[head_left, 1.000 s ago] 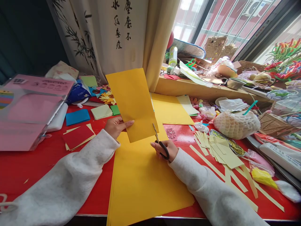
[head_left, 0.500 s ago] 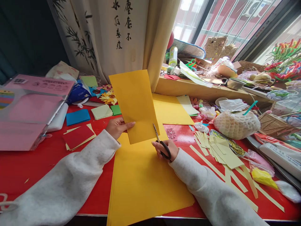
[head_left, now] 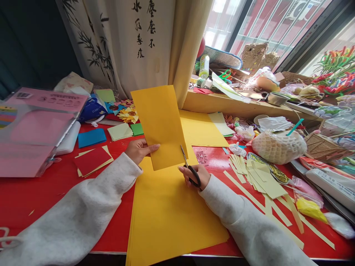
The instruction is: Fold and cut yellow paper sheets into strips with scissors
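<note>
My left hand (head_left: 140, 150) pinches the lower left edge of an orange-yellow paper sheet (head_left: 159, 125) and holds it upright above the red table (head_left: 36, 195). My right hand (head_left: 195, 176) grips black-handled scissors (head_left: 189, 167), their blades pointing up at the sheet's lower right corner. Under both hands lies a stack of large orange-yellow sheets (head_left: 169, 214). Both arms wear white fleece sleeves.
Pale yellow paper strips (head_left: 260, 181) lie right of my right hand. A pink plastic paper pack (head_left: 33, 129) stands at the left, with red (head_left: 91, 160) and blue (head_left: 91, 137) paper pieces beside it. A netted bundle (head_left: 277, 147) and cluttered windowsill (head_left: 249, 105) fill the right; a curtain (head_left: 144, 40) hangs behind.
The held sheet has shifted slightly right and lower, tilting a little more upright. The scissors and right hand stay almost in place at its lower right corner.
</note>
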Demonstrator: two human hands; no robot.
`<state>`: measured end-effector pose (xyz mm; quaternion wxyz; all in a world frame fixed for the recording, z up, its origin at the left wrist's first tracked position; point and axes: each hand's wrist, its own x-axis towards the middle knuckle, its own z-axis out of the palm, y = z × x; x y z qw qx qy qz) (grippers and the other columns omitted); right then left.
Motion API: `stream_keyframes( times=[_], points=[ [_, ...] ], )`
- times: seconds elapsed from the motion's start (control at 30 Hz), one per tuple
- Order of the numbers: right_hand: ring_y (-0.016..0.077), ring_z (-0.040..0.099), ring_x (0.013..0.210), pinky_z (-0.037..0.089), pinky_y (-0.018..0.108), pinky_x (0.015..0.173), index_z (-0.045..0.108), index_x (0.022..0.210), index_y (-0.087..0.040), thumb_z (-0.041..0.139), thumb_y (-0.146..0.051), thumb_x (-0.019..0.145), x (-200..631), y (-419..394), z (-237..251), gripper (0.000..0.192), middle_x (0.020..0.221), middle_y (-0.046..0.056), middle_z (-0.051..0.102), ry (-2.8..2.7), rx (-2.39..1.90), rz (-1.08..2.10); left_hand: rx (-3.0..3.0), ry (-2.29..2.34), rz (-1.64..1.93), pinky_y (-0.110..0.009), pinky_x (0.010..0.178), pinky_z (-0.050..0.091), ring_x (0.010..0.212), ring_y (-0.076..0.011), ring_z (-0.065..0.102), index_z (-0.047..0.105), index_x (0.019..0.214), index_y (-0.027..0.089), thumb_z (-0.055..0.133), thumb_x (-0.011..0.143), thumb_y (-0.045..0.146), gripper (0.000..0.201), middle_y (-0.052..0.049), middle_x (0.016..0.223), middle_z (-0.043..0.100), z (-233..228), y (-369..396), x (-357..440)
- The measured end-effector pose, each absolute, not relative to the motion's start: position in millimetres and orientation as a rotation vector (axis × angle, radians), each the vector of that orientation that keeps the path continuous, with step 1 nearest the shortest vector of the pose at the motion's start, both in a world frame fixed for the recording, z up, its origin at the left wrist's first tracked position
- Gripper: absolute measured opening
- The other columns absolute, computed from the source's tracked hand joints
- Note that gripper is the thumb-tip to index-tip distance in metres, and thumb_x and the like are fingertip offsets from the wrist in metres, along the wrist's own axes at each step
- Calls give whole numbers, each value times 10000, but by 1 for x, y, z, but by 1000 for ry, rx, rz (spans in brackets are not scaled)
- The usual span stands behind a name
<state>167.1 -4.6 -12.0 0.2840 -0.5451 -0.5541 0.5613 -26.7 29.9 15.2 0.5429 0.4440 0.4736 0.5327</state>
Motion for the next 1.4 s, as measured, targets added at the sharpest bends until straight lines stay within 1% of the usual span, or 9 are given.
stream_keyframes(
  times=[0.1, 0.27, 0.43, 0.67, 0.83, 1.03, 1.17, 1.3, 1.4],
  points=[
    [46, 329, 258, 224, 200, 293, 393, 363, -167, 529, -557, 599, 168, -4, -14, 475, 294, -31, 400, -1506, -1457, 1489, 1049, 1122, 1245, -331, 628, 508, 742, -231, 607, 634, 755, 129, 712, 459, 314, 358, -57, 750, 670, 14, 29, -25],
    [52, 361, 284, 272, 200, 325, 399, 344, -165, 525, -539, 616, 171, -1, -23, 480, 305, -24, 412, -1597, -1412, 1421, 1036, 1124, 1245, -311, 608, 511, 717, -218, 611, 636, 741, 129, 715, 458, 300, 340, -51, 734, 671, 13, 30, -25],
    [50, 333, 261, 230, 201, 294, 384, 348, -168, 542, -554, 588, 167, -3, -14, 481, 287, -31, 394, -1487, -1466, 1484, 1051, 1122, 1238, -300, 591, 515, 707, -213, 611, 637, 739, 129, 712, 466, 308, 335, -52, 740, 671, 13, 30, -25],
    [47, 328, 272, 217, 203, 296, 391, 337, -168, 534, -567, 585, 167, -4, -13, 491, 297, -25, 405, -1546, -1441, 1431, 1064, 1144, 1215, -322, 598, 514, 719, -227, 610, 638, 727, 135, 712, 458, 323, 336, -51, 744, 671, 12, 29, -23],
    [48, 340, 269, 217, 200, 296, 397, 352, -165, 541, -598, 542, 168, -3, -12, 494, 293, -25, 401, -1464, -1447, 1488, 1049, 1124, 1204, -305, 591, 511, 697, -213, 611, 643, 718, 141, 710, 472, 298, 300, -40, 728, 673, 10, 29, -24],
    [26, 272, 219, 144, 196, 259, 409, 404, -160, 494, -651, 529, 168, -4, -8, 514, 312, -30, 420, -1447, -1481, 1544, 1071, 1108, 1157, -300, 592, 503, 690, -212, 608, 645, 732, 136, 711, 471, 304, 317, -48, 714, 670, 7, 30, -23],
    [35, 298, 239, 165, 199, 271, 406, 391, -165, 517, -625, 528, 168, -4, -11, 493, 297, -30, 406, -1440, -1452, 1513, 1062, 1098, 1157, -305, 592, 503, 688, -214, 608, 646, 722, 137, 714, 468, 307, 314, -47, 711, 670, 6, 30, -24],
    [54, 354, 272, 220, 200, 297, 398, 371, -168, 546, -586, 539, 168, -2, -16, 474, 286, -23, 405, -1459, -1419, 1479, 1061, 1093, 1157, -305, 591, 505, 688, -215, 608, 647, 728, 130, 718, 461, 310, 329, -50, 706, 670, 5, 30, -24],
    [53, 352, 269, 221, 196, 295, 398, 369, -164, 558, -580, 529, 168, -2, -15, 474, 283, -23, 404, -1439, -1407, 1496, 1052, 1096, 1157, -307, 596, 505, 689, -216, 608, 646, 729, 123, 720, 454, 313, 342, -52, 706, 670, 5, 30, -23]
  ],
)
